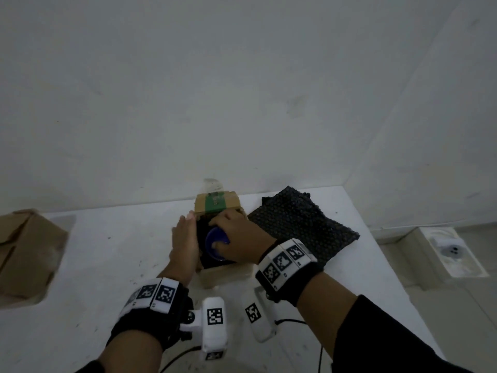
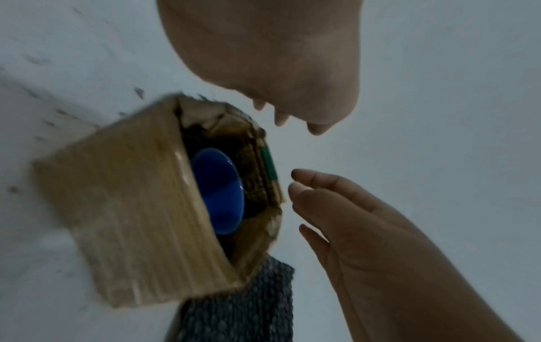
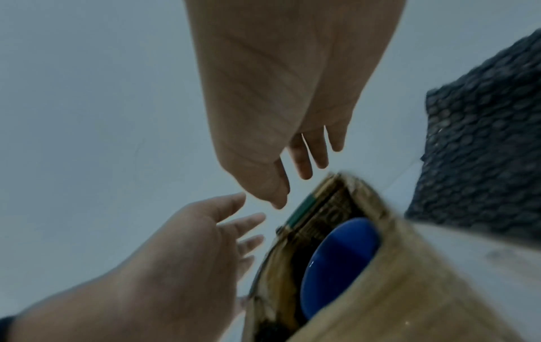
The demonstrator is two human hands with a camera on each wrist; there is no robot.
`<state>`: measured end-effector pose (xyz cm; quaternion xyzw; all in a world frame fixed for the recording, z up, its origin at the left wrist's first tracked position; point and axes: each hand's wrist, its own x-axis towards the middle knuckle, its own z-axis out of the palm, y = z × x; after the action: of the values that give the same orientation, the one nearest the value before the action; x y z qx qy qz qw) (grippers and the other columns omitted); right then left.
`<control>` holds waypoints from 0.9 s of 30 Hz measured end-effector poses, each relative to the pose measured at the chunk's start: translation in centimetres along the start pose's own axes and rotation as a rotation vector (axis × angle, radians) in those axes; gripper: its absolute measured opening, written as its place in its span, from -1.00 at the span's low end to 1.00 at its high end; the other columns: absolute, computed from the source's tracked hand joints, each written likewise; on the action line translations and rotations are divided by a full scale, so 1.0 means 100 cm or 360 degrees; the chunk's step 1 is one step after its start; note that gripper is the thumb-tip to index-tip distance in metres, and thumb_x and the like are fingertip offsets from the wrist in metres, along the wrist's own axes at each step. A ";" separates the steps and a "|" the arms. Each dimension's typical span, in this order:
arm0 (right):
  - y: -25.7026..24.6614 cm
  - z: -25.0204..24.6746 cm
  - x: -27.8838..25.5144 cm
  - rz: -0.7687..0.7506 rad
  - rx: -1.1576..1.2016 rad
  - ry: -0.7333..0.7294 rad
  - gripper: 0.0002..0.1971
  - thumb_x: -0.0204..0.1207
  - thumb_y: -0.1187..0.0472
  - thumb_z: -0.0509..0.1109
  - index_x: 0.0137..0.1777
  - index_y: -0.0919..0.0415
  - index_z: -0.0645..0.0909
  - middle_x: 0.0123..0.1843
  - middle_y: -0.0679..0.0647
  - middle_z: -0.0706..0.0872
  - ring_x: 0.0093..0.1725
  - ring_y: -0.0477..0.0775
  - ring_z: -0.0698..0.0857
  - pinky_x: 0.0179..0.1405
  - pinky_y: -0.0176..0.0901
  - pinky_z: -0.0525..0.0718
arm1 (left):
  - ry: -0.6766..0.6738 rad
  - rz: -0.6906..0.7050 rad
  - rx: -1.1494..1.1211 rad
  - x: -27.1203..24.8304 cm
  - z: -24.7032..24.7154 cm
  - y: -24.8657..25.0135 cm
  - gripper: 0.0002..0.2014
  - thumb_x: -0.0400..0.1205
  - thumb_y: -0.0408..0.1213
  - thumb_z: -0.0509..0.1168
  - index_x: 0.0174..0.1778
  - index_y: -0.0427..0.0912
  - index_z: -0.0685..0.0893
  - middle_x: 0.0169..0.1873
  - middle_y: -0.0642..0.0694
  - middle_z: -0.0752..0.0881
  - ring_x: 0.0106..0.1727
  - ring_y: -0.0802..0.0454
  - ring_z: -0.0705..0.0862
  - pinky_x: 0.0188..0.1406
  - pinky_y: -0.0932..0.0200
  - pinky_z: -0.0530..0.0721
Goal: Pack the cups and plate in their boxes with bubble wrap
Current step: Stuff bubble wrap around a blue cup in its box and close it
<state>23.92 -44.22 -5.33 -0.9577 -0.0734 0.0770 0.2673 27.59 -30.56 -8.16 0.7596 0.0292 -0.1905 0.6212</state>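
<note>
Your left hand [image 1: 185,242] lay flat along the left side of the small cardboard box [image 1: 223,274], fingers straight and together, holding nothing. Whether the palm touched the box wall I could not tell; in the left wrist view the hand [image 2: 263,57] hung clear above the opening. Your right hand [image 1: 236,239] reached over the box from the right, fingers relaxed and slightly spread, gripping nothing. In the head view it covered part of the blue cup [image 1: 216,244], and the wrist views showed its fingers [image 2: 316,182] out in the air beside the box's far flap, apart from the cup.

The cup sat inside the box, mouth up, with dark wrap around it below the rim. The far flap [image 1: 216,204] stood up, with a green strip across it. The box rested on the white table [image 1: 94,265], near the back wall.

A dark sheet of bubble wrap [image 1: 301,227] lay flat on the table just to the right of the box, its near corner tucked against the box's side. A second, larger cardboard box [image 1: 27,254] stood well apart at the table's left edge, blurred.
</note>
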 end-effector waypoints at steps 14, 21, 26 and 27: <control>0.178 -0.040 -0.094 0.0920 -0.0337 0.0347 -0.03 0.37 -0.22 0.42 0.62 0.21 0.02 0.61 0.23 0.18 0.61 0.24 0.13 0.55 0.13 0.24 | -0.0327 0.1040 0.1495 -0.003 0.166 0.033 -0.25 0.51 -0.14 0.34 0.60 0.03 0.15 0.65 -0.03 -0.05 0.66 -0.14 -0.14 0.57 -0.26 0.14; 0.214 -0.016 -0.109 0.0936 -0.0332 0.0398 -0.51 0.46 -0.06 0.39 0.27 0.23 0.47 0.33 0.22 0.50 0.30 0.25 0.49 0.21 0.05 0.49 | -0.0611 0.0868 0.1915 0.013 0.200 0.015 -0.10 0.45 -0.26 0.40 0.62 0.10 0.00 0.65 0.04 -0.14 0.66 -0.12 -0.18 0.56 -0.28 0.09; 0.202 -0.035 -0.106 0.0628 -0.0011 0.0624 -0.88 0.40 0.26 0.35 -0.08 0.26 0.55 -0.11 0.14 0.58 -0.13 0.22 0.58 -0.28 -0.08 0.42 | -0.0483 0.0978 0.1958 0.012 0.201 0.021 -0.02 0.42 -0.25 0.39 0.62 0.13 -0.12 0.65 -0.02 -0.11 0.66 -0.16 -0.18 0.54 -0.31 0.12; 0.198 -0.042 -0.105 0.0567 0.0118 0.0649 -0.92 0.39 0.31 0.33 -0.14 0.23 0.50 -0.21 0.09 0.54 -0.21 0.18 0.55 -0.37 -0.10 0.37 | -0.0442 0.1025 0.1951 0.011 0.198 0.026 -0.02 0.42 -0.23 0.38 0.62 0.12 -0.15 0.65 -0.03 -0.11 0.66 -0.17 -0.18 0.54 -0.31 0.12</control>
<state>16.41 -64.96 -10.98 -0.9408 0.1545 -0.0690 0.2936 24.32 -50.30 -9.22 0.9122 -0.3890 -0.0744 0.1048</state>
